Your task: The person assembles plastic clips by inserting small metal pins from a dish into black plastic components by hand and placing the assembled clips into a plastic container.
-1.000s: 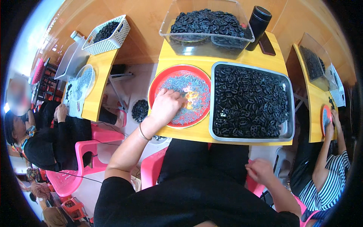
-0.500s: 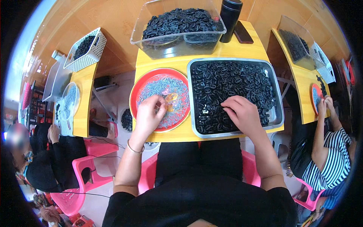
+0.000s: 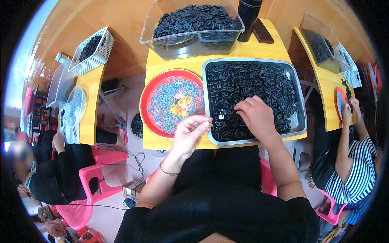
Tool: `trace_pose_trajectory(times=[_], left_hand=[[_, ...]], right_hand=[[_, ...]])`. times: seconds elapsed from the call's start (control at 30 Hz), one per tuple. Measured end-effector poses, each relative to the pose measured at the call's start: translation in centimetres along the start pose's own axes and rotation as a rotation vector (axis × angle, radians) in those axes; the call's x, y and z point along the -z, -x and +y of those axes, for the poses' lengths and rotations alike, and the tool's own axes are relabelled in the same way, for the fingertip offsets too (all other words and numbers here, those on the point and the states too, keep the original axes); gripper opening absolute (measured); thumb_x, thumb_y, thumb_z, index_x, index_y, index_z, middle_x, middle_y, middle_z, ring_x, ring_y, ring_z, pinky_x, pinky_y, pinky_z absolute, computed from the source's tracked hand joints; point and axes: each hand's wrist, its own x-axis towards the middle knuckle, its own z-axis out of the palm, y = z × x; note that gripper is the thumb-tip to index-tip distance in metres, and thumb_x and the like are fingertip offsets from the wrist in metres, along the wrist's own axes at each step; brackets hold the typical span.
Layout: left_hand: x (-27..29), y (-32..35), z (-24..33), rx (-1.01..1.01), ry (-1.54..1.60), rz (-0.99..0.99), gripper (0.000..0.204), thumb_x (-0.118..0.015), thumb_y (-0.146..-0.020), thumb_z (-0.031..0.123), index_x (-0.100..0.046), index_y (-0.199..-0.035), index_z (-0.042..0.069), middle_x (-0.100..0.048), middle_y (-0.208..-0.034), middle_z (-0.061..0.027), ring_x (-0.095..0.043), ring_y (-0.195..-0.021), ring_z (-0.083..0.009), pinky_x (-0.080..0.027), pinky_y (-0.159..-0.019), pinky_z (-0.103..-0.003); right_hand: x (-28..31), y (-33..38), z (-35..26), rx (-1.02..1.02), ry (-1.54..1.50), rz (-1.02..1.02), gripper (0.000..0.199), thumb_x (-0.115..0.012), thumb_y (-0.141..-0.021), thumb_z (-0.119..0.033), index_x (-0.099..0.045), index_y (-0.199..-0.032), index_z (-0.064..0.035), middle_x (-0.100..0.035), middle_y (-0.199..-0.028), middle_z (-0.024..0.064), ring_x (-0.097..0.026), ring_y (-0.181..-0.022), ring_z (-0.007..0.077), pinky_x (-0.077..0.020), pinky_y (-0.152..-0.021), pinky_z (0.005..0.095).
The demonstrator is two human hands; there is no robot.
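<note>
Pieces (image 3: 251, 83), black with holes, fill the metal tray (image 3: 299, 118) on our yellow table (image 3: 194, 62). Our right hand (image 3: 256, 117) touches them with bent fingers; we can't tell if it pinches one. Our left hand (image 3: 191, 131), by the tray's left edge, has thumb and finger pressed together. Just beside the tray sits our red dish (image 3: 174, 73) of tiny sticks (image 3: 159, 99).
</note>
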Motion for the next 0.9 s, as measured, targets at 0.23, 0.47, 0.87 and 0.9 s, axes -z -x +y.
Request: trace_pose_trajectory(times=[0.23,0.47,0.87,0.9], left_hand=[[-1.8,-0.4,-0.2,-0.001,0.087,0.013,0.013,-0.058,-0.081,-0.001,-0.058,-0.093,0.0,-0.061,-0.085,-0.0053,-0.058,-0.077,-0.0094,-0.047,-0.071,-0.022],[-2.2,-0.1,-0.3,-0.065,0.085,-0.023,0.014,-0.059,-0.078,-0.006,-0.057,-0.09,0.001,-0.061,-0.085,-0.0045,-0.057,-0.079,-0.0091,-0.046,-0.073,-0.021],[-2.4,0.3,-0.3,-0.088,0.048,-0.032,0.014,-0.059,-0.078,-0.006,-0.056,-0.089,0.001,-0.06,-0.085,-0.0044,-0.057,-0.08,-0.0093,-0.046,-0.074,-0.021],[-2.5,0.3,-0.2,-0.091,0.044,-0.033,0.013,-0.059,-0.078,-0.006,-0.056,-0.089,0.001,-0.06,-0.085,-0.0044,-0.057,-0.08,-0.0092,-0.046,-0.074,-0.021]], right_hand=[[1.0,0.7,-3.3,-0.221,-0.975,0.015,0.015,-0.06,-0.075,0.003,-0.062,-0.09,0.0004,-0.058,-0.084,0.0062,-0.057,-0.074,0.0091,-0.0455,-0.064,0.0204],[-0.3,1.4,-4.3,-0.289,-1.126,0.09,0.016,-0.06,-0.076,0.001,-0.062,-0.091,-0.0001,-0.06,-0.084,0.0078,-0.061,-0.075,0.0119,-0.0487,-0.065,0.0224],[-1.1,2.3,-4.4,-0.343,-1.177,0.106,0.015,-0.06,-0.076,0.002,-0.062,-0.091,0.0002,-0.06,-0.083,0.0071,-0.06,-0.075,0.0106,-0.0481,-0.066,0.0216],[-1.1,2.4,-4.4,-0.342,-1.177,0.106,0.015,-0.06,-0.076,0.002,-0.062,-0.091,0.0002,-0.06,-0.083,0.0071,-0.06,-0.075,0.0106,-0.0481,-0.066,0.0216]])
